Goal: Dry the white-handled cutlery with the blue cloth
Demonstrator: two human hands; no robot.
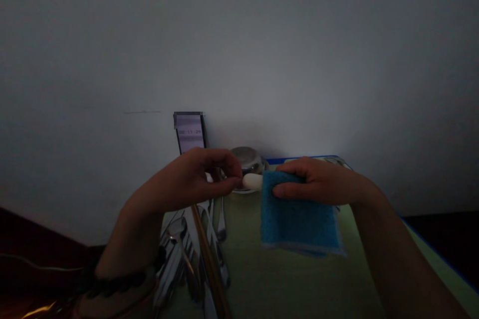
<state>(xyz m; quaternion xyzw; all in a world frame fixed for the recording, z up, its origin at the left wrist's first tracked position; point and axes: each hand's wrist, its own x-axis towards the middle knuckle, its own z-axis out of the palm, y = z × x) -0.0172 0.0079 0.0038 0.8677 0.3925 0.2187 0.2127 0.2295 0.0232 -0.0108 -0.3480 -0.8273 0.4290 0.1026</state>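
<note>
Between my hands is a white, rounded piece (253, 181) that looks like the bowl of a spoon. My left hand (204, 177) pinches its tip between thumb and fingers. A folded blue cloth (299, 224) hangs from my right hand (316, 179), whose thumb presses it from the front. The other end of the white spoon goes into the cloth and is hidden there. Below my left hand lies a pile of metal cutlery, with a spoon (179, 232) on top and brown chopsticks (207, 254) beside it.
A phone (190, 132) showing a timer leans against the wall behind my left hand. Metal bowl-like ware (247, 157) stands at the back of the green table (269, 284). More metal pieces (334, 160) show at the back right. The table's edge is blue.
</note>
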